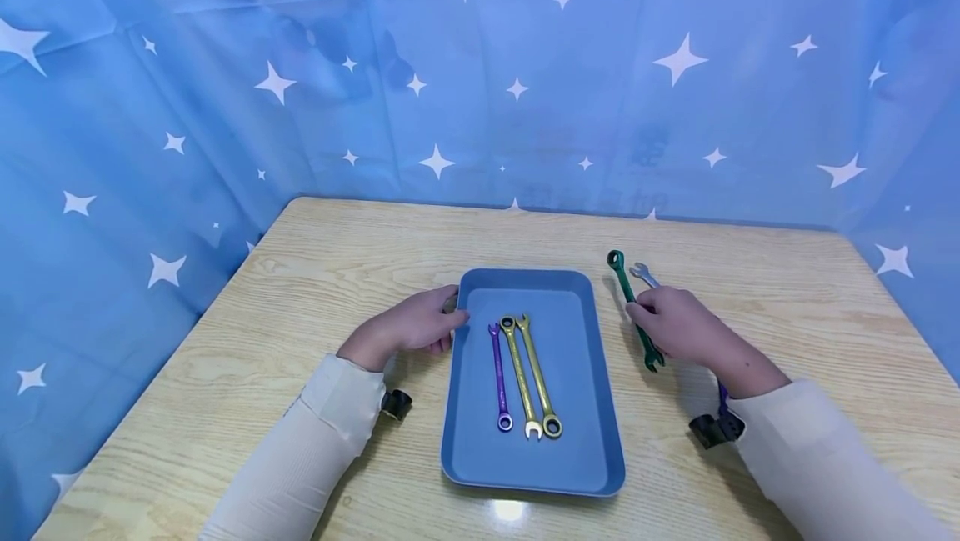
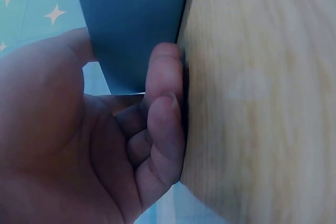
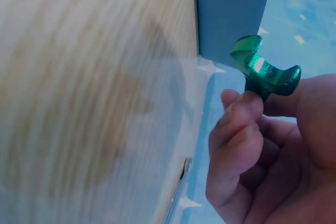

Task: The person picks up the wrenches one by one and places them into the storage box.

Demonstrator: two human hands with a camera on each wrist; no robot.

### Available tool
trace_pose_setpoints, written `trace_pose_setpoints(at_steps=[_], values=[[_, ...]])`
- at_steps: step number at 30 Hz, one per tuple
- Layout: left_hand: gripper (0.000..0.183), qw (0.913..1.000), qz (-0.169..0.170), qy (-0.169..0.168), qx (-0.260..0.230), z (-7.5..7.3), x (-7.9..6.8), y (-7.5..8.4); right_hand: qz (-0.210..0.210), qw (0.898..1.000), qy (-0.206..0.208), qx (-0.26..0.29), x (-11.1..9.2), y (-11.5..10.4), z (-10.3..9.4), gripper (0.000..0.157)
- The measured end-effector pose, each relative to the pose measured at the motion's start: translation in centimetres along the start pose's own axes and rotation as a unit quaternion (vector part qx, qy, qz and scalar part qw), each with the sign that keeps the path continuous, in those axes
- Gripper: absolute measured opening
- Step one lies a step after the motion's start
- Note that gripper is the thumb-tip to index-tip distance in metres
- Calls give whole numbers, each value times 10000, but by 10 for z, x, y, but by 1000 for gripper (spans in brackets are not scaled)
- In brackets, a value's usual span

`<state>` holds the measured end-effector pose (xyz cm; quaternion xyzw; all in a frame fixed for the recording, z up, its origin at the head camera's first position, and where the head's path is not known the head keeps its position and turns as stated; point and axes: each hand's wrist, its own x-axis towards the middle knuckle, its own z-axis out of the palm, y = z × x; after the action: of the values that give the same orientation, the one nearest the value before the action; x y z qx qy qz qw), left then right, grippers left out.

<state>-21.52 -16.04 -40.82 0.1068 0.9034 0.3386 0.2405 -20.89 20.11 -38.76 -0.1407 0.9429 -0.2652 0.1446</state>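
Observation:
My left hand [image 1: 420,323] holds the left rim of a blue rectangular tray [image 1: 536,470]. Its thumb lies over the rim and its other fingers curl against the outer wall, low by the tabletop in the left wrist view. Inside the tray lie a purple wrench [image 1: 499,374] and two gold wrenches, a middle one [image 1: 519,370] and a right one [image 1: 538,370], roughly side by side. To the right of the tray, my right hand [image 1: 678,324] pinches a green combination wrench [image 1: 624,278] by its shaft. Its open end [image 3: 260,69] stands up past the fingers in the right wrist view.
Beyond the right hand a silver wrench [image 1: 643,274] lies on the wooden table [image 1: 360,249], partly hidden by that hand. Something purple [image 1: 722,395] shows beside the right wrist. A blue star-patterned cloth [image 1: 480,124] hangs behind and along the sides of the table.

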Motion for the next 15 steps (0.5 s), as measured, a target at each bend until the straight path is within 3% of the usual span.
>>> trace_pose_setpoints(at_steps=[7,15], values=[[58,10000,18,1,6,1,0,0,-126,9985,513,147,-5,-4,0,47],[59,10000,30,9,-2,0,1,0,-171,9965,722,385,-11,-15,2,49]])
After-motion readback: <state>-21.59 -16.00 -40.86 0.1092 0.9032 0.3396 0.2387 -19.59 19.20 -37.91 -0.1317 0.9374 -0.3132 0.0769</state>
